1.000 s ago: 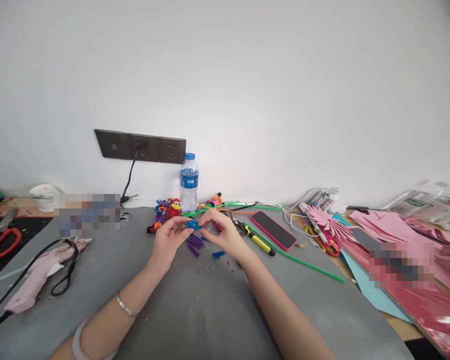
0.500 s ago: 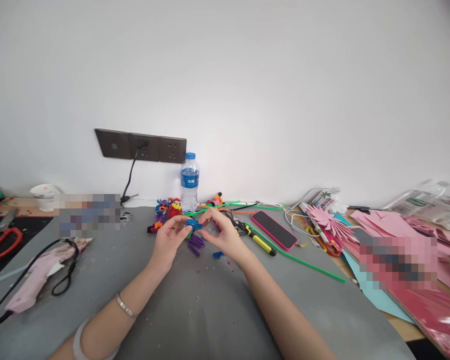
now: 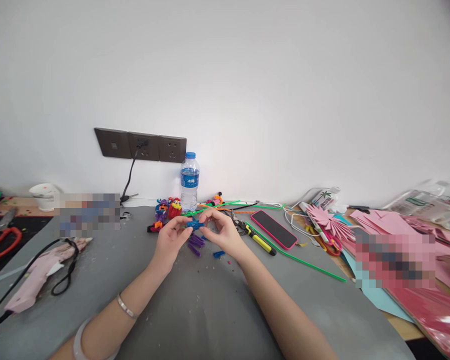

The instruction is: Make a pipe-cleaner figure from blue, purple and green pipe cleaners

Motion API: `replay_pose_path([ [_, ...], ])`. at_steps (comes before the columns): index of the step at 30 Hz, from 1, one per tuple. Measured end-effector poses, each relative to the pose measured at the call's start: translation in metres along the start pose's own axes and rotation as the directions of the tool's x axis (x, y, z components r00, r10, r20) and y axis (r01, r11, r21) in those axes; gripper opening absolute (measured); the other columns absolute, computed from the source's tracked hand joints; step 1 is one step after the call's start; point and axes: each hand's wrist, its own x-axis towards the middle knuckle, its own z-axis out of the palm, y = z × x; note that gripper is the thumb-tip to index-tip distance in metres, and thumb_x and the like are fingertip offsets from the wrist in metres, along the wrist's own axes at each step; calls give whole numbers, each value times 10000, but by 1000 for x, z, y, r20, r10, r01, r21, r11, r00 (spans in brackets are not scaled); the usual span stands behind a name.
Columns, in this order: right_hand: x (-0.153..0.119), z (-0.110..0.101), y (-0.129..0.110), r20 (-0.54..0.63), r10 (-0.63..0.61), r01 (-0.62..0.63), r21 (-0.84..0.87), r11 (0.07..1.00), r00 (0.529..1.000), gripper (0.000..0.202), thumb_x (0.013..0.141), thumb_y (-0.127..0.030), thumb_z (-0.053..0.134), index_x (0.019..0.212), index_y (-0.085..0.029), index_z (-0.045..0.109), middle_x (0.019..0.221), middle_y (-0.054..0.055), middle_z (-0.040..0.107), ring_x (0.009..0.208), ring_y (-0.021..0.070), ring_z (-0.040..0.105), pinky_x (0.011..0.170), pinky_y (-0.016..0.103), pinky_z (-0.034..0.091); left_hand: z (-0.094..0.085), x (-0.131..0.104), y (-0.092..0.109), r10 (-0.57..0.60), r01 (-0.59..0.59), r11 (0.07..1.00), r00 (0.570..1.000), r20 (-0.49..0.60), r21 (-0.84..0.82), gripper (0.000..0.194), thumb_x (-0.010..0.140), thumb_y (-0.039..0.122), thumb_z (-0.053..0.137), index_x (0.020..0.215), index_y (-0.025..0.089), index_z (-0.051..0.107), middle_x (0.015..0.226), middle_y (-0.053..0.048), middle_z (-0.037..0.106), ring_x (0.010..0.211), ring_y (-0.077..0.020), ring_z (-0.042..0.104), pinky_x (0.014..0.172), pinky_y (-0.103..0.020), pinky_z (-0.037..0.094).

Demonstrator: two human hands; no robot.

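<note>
Between my two hands is a small bundle of blue pipe cleaner (image 3: 195, 225). My left hand (image 3: 172, 240) pinches its left end between thumb and fingertips. From the other side, my right hand (image 3: 222, 232) grips the right end the same way. Just below lie purple pipe cleaner pieces (image 3: 195, 245), partly hidden behind the hands. A loose blue piece (image 3: 219, 254) rests on the grey mat under my right wrist. Behind my left hand stand small pipe cleaner figures, one purple and orange (image 3: 161, 212), one red (image 3: 174, 208).
A water bottle (image 3: 189, 182) stands against the wall. To the right are pliers (image 3: 240, 225), a yellow-black cutter (image 3: 260, 241), a phone (image 3: 274, 229), a long green pipe cleaner (image 3: 307, 262) and pink paper (image 3: 382, 225). A pink glue gun (image 3: 37, 277) and scissors (image 3: 3, 242) lie left.
The blue bundle has turned slightly between my fingertips and now lies more level. Both hands stay in nearly the same place.
</note>
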Motion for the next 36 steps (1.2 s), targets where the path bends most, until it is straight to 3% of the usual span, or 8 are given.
replay_pose_path([
  [10, -1, 4, -2, -28, 49, -49, -18, 999, 998, 59, 818, -222, 594, 862, -190, 570, 837, 29, 579, 757, 156, 530, 737, 296, 464, 1, -1, 1, -1, 2, 1000, 1000, -24, 18, 232, 669, 328, 764, 829, 187, 674, 864, -40, 680, 875, -192, 622, 816, -295, 486],
  [15, -1, 6, 3, -34, 24, -25, -39, 999, 999, 60, 841, -224, 598, 886, -194, 572, 860, 30, 584, 763, 155, 544, 743, 295, 472, -1, 0, -2, 18, -17, 999, 999, -42, 35, 224, 686, 330, 750, 837, 186, 669, 871, -39, 678, 879, -188, 623, 806, -285, 491],
  [20, 1, 1, 5, -50, -22, 15, -144, 989, 999, 186, 822, -234, 661, 990, -200, 587, 976, 55, 630, 819, 172, 581, 780, 316, 477, -7, 3, -10, 51, -40, 991, 995, -88, 127, 246, 710, 348, 729, 874, 180, 657, 833, -35, 666, 813, -180, 628, 732, -270, 502],
  [25, 4, -3, 3, -97, -113, 86, -249, 965, 989, 30, 855, -224, 632, 877, -206, 623, 960, 76, 666, 923, 214, 599, 769, 335, 465, -5, 3, -6, 82, -67, 970, 995, -53, 233, 198, 731, 330, 699, 858, 185, 656, 820, -33, 667, 741, -166, 615, 674, -257, 492],
  [31, 3, -11, -3, 13, -139, 129, -458, 879, 990, 89, 890, -183, 572, 829, -212, 630, 820, 40, 673, 813, 202, 611, 806, 363, 425, -2, -2, 1, 161, -155, 862, 987, 31, 483, 104, 724, 261, 672, 812, 207, 678, 733, -3, 653, 701, -170, 581, 699, -280, 472],
  [36, 3, -20, -2, 146, -162, 211, -456, 865, 976, 98, 907, -208, 582, 868, -220, 671, 880, 53, 708, 888, 212, 628, 833, 371, 439, -3, -2, -3, 138, -138, 837, 990, 40, 529, 115, 713, 277, 673, 798, 199, 686, 707, -4, 654, 677, -172, 580, 683, -283, 474],
])
